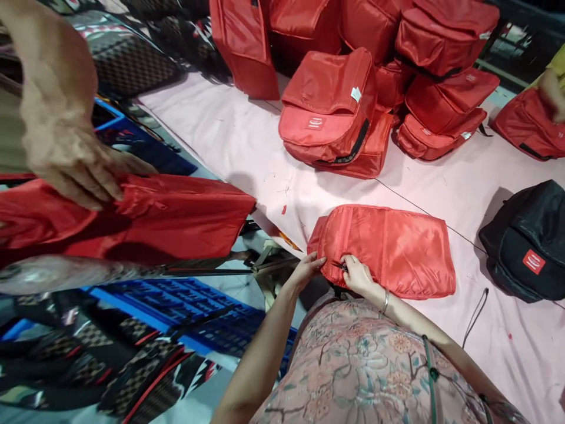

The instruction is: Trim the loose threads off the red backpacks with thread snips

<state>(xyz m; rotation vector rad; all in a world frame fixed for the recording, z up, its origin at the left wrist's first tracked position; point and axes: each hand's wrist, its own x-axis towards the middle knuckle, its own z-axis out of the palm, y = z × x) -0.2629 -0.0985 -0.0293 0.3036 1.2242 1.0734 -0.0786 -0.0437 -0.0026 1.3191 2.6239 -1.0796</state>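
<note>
A flat red bag [397, 247] lies on the pink table [247, 141] just in front of me. My left hand [306, 270] grips the bag's near left edge, fingers curled on the fabric. My right hand [357, 275], with a bracelet at the wrist, pinches a small dark zipper pull [342, 266] on the same edge. The two hands sit a few centimetres apart.
Another person's large hand [70, 153] at the upper left holds a red bag [168, 215]. Several stuffed red bags [329, 109] are piled at the back. A black backpack [529, 241] lies at the right. A yellow-sleeved arm [554, 82] rests on a red bag [527, 123]. Patterned bags and a blue crate [185, 306] lie below left.
</note>
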